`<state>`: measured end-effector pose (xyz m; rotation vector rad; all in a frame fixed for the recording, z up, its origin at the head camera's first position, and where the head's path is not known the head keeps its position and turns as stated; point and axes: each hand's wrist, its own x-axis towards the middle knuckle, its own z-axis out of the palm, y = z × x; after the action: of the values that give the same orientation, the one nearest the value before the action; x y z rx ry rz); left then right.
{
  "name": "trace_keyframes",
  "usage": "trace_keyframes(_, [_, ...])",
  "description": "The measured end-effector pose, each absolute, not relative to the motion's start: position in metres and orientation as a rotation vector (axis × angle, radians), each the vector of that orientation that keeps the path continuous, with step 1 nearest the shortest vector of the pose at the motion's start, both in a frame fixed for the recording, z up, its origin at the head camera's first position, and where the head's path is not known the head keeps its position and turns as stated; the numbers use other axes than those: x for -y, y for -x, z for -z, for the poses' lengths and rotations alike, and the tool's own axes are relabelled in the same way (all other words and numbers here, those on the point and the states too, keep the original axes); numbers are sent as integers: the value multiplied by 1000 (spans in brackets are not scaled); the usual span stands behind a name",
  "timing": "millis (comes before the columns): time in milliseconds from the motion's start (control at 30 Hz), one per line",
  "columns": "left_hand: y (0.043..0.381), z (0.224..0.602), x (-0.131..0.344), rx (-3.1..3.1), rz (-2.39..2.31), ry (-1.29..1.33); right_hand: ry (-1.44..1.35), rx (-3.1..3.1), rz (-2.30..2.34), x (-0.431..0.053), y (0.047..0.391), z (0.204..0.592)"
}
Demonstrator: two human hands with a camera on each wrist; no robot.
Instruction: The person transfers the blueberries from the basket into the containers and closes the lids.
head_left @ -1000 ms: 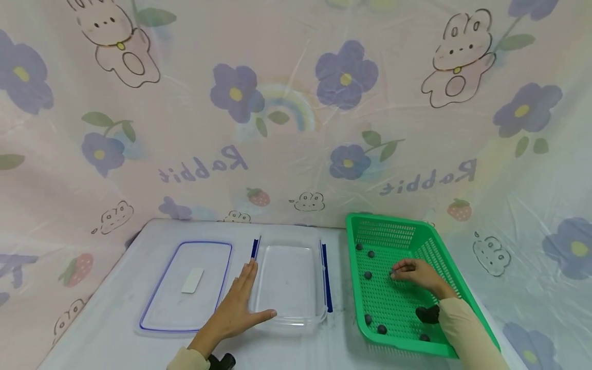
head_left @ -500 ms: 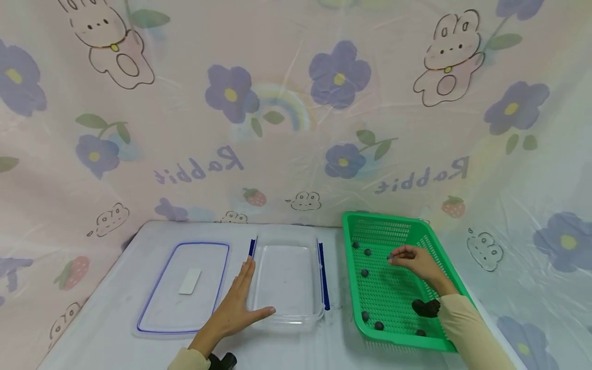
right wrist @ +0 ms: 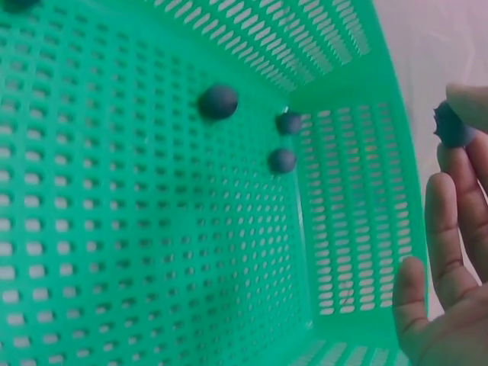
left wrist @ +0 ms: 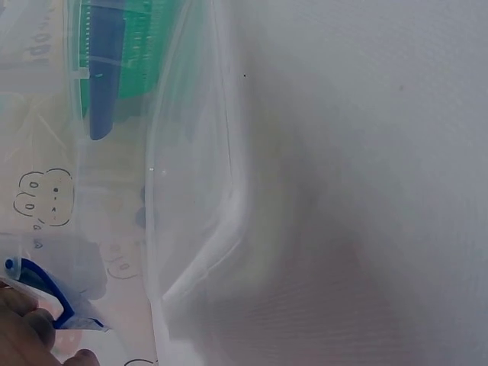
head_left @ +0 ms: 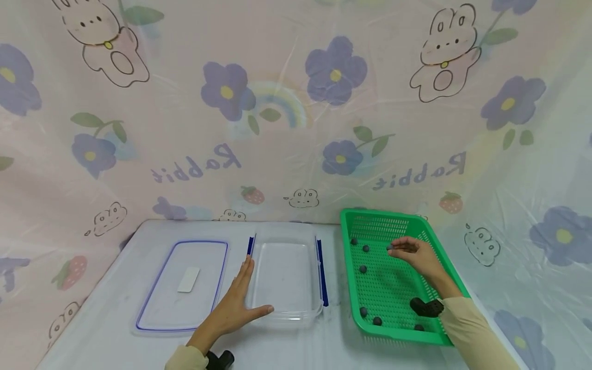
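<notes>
My right hand (head_left: 422,261) pinches a dark blueberry (right wrist: 453,126) between thumb and fingertips, above the green basket (head_left: 351,288). The berry's crown shows in the right wrist view, the other fingers spread below it. Several more blueberries lie on the basket floor, one (right wrist: 219,102) near the wall and another (head_left: 377,321) toward the front. My left hand (head_left: 231,307) is spread with straight fingers along the left side of a clear plastic container (head_left: 289,316), fingertips by its blue clip (left wrist: 47,286). The container's bottom shows through bare.
Left of the container lies its clear lid (head_left: 162,308) with a blue seal and a white label (head_left: 188,279). The white-covered table (head_left: 111,308) ends at a printed curtain (head_left: 277,154) behind. The basket's raised walls stand right of the container.
My right hand has lifted slightly with the blueberry from lower in the basket. The left hand keeps its place by the container. The head view has shifted a little.
</notes>
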<state>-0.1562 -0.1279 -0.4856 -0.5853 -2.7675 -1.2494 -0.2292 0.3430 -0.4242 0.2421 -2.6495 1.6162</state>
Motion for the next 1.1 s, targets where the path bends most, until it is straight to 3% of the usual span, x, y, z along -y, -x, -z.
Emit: trace_keyframes(1100, [156,484,128,2786,1289,580,-567,2411,-1793,-250,208,371])
